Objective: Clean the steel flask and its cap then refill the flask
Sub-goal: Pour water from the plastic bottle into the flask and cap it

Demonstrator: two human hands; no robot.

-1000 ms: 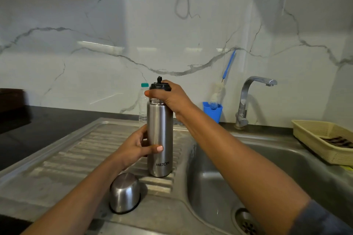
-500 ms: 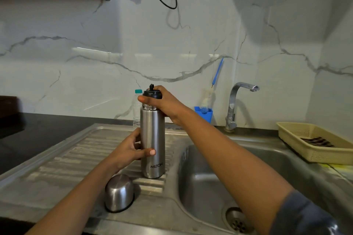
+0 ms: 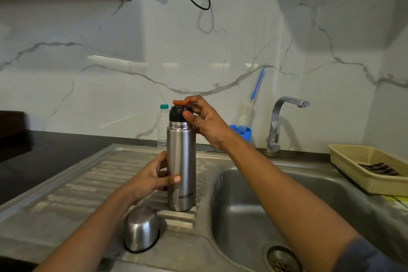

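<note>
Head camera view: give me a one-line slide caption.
Left hand holds the upright steel flask on the drainboard while right hand grips its black cap.

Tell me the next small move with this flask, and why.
Probably twist the black stopper off the flask: the right hand pinches it, it sits on the neck, the left hand grips the upright body, and the steel cap is already off.

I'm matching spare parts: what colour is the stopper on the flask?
The stopper is black, clearest in the head view, above the steel flask.

Left hand (image 3: 154, 175) grips the flask (image 3: 181, 161); right hand (image 3: 206, 121) pinches its black stopper (image 3: 176, 115).
</note>
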